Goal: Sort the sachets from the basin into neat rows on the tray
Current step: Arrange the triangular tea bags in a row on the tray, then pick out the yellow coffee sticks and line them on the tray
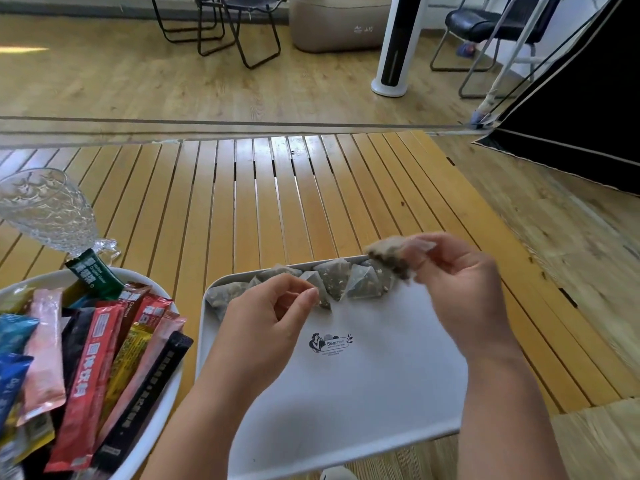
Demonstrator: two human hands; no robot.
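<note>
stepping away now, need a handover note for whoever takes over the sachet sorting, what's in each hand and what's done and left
Right hand: pinches a pyramid tea bag, held in the air over the far right corner of the tray.
Left hand: over the tray's left part, fingertips pinched at the row of tea bags; what they hold is too small to tell.
Done: one row of pyramid tea bags lies along the tray's far edge.
Left: place the held bag at the row's right end. The stick sachets are still piled in the basin, left of the tray; the rest of the tray is bare.
</note>
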